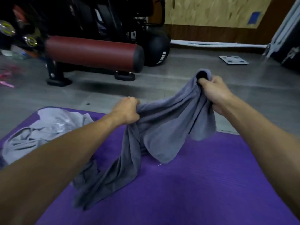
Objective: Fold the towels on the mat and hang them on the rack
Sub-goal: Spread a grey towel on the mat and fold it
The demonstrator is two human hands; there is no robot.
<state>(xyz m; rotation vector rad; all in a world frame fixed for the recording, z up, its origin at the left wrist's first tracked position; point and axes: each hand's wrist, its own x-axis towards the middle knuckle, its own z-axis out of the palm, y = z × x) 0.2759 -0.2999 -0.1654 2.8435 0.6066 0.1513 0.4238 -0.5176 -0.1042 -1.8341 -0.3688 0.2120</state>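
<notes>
- The purple mat (203, 184) fills the near ground, and the low end of the dark grey towel (162, 130) trails onto it toward the near left, bunched in a loose rope.
- Above the middle of the mat the towel is lifted and slack — not yet spread flat, not yet folded.
- The left hand (125, 112) is clenched on a gathered bunch of the cloth, at the spot from which the long trailing part drops to the mat.
- The right hand (214, 91) is higher and farther out, closed round another bunch of the same towel; a rolled tip of cloth stands up past its knuckles.
- Between the two hands the cloth sags in a shallow sling, so its long axis runs from the near left of the mat up and away to the far right.
- By judgement, the coming move turns on this: the free length hangs below the left hand, so that hand must find an edge or corner before the towel can be pulled square.
- At the far left corner of the mat lies a paler grey towel (40, 135), crumpled — still to be folded.
- No rack can be made out for certain.
</notes>
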